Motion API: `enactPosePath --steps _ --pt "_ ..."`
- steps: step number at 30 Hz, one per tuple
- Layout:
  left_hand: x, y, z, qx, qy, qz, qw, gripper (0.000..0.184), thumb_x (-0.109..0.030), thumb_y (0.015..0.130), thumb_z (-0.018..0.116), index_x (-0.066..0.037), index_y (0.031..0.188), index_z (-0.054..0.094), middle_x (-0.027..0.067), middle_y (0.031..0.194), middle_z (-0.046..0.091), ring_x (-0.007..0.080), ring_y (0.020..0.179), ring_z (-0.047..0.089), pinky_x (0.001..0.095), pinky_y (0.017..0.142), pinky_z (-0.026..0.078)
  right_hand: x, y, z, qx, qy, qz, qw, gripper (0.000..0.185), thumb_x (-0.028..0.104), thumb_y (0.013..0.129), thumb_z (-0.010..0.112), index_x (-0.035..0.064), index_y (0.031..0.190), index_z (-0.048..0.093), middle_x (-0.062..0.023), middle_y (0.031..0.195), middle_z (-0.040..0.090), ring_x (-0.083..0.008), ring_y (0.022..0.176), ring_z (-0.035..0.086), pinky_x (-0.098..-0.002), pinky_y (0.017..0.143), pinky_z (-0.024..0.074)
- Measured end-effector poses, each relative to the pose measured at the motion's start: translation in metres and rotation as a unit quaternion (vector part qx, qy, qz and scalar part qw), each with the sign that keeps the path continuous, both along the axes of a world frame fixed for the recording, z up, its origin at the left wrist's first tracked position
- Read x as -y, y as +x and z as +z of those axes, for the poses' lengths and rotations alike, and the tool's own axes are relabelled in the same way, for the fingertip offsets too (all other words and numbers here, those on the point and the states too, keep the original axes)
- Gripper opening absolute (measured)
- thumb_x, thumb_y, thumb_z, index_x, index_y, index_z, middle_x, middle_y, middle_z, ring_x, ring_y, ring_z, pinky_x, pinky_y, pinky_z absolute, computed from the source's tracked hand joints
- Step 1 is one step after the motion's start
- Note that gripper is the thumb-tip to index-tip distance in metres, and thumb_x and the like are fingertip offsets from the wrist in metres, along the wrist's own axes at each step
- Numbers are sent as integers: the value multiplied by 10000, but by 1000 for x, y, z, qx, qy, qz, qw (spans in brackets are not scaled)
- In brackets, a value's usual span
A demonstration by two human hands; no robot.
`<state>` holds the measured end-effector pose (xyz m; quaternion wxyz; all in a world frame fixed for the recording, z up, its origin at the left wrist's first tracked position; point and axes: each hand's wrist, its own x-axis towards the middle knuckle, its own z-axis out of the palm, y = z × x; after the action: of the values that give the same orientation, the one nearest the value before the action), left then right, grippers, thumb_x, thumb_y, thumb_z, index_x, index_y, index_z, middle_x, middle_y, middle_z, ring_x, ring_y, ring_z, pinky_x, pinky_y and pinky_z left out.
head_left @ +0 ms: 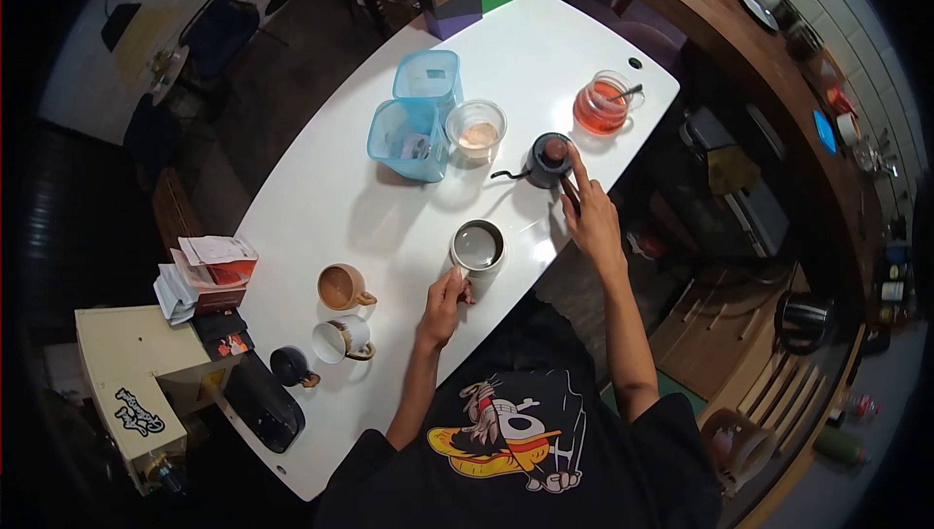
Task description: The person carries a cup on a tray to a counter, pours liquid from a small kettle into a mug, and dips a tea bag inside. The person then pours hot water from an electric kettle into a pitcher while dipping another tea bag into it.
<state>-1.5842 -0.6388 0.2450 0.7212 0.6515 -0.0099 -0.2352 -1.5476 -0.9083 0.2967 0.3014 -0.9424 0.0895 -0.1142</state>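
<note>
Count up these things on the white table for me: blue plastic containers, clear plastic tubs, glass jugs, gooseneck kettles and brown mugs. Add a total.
Blue plastic containers: 2
Clear plastic tub: 1
Glass jug: 1
Gooseneck kettle: 1
Brown mug: 1
Total: 6

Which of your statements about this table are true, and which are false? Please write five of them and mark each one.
1. The left hand holds the metal-lined cup. True.
2. The right hand is on the glass jug. False: the right hand is on the black kettle.
3. The two blue containers stand next to each other. True.
4. The brown mug lies on its side. False: the brown mug stands upright.
5. A clear plastic cup stands beside the blue containers. True.
</note>
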Motion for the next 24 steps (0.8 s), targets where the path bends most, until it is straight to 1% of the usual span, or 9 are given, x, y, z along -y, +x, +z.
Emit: enactPosePath --steps 2,4,8,14,17,20,21,22,24 --pt "9 4 -3 -2 10 18 1000 406 -339 1019 352 -29 791 483 21 711 471 97 668 474 264 671 445 4 12 -7 17 8 26 999 825 69 815 620 256 1482 171 -200 801 605 -386 673 599 -475 601 458" --pt "14 5 -9 4 8 29 1000 407 -343 1019 346 -33 795 483 24 714 474 104 672 483 268 677 447 5 19 -9 -21 7 49 999 818 43 813 596 246 1480 168 -183 712 614 -386 667 602 -478 606 456" --pt "26 7 -9 7 6 48 999 382 -344 1009 344 -46 813 480 24 726 469 119 693 487 284 696 437 8 22 -12 -31 35 66 997 810 19 804 579 247 1475 186 -193 705 608 -387 660 601 -475 596 448" --pt "34 14 -12 26 25 53 998 415 -361 1012 321 -25 861 512 30 739 499 119 721 510 278 706 436 27 21 -17 6 113 85 990 790 -30 769 566 245 1454 285 -193 769 622 -370 658 606 -434 620 456" --pt "36 19 -15 31 34 50 998 423 -362 1013 322 -18 877 527 33 731 509 119 709 514 274 701 437 32 18 -3 64 147 78 984 782 -93 727 534 227 1422 371 -218 863 624 -341 648 600 -374 655 475" --pt "38 26 -16 51 32 38 997 425 -361 1012 329 -15 868 530 34 719 516 118 696 519 268 689 438 35 16 27 50 122 90 987 777 -108 714 537 229 1403 409 -221 904 629 -333 649 598 -355 645 477" --pt "39 28 -16 55 28 41 997 419 -344 1018 331 -15 825 502 31 703 495 111 670 497 270 670 439 35 17 32 86 111 106 984 787 -117 692 550 245 1382 443 -193 818 617 -317 602 575 -359 612 473" --pt "40 29 -15 58 24 46 997 421 -328 1024 333 -14 782 474 27 687 474 104 644 475 272 650 440 36 17 34 85 109 108 985 787 -117 692 550 245 1382 443 -193 818 617 -317 602 575 -359 612 473" --pt "41 31 -13 66 28 38 997 420 -328 1024 334 -13 784 476 28 687 474 104 641 472 273 649 442 38 18 36 75 12 151 986 813 -109 685 559 291 1382 437 -156 722 566 -302 556 549 -385 558 460"
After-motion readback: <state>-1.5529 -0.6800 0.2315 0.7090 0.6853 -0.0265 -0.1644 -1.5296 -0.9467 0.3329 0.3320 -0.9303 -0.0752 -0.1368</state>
